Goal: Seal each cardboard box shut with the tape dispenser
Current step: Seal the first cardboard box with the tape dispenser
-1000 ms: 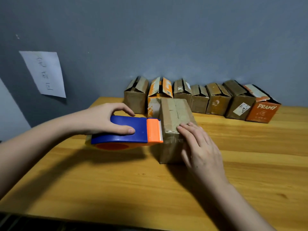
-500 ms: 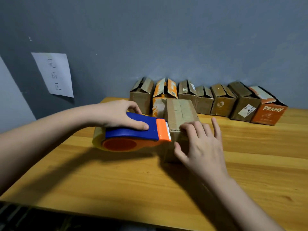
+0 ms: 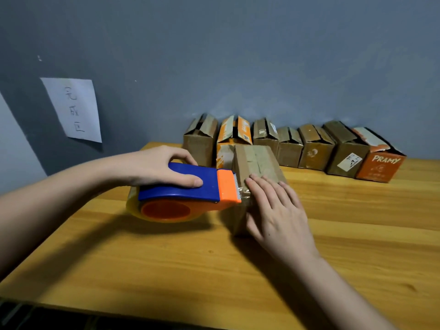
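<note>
left hand (image 3: 157, 167) grips the tape dispenser (image 3: 188, 186) against the near box (image 3: 256, 163) — right hand (image 3: 278, 210) lies flat on the box, fingers straight

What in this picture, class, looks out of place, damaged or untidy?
The seven boxes along the wall are worn, their top flaps gaping unsealed. The box being taped carries old, wrinkled tape strips. Nothing looks spilled or toppled.

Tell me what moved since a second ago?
The right hand slid down the box, its fingers now flat on the near end, pressing the tape. The left hand still grips the dispenser at the box's edge. The row of boxes behind stayed put.
</note>
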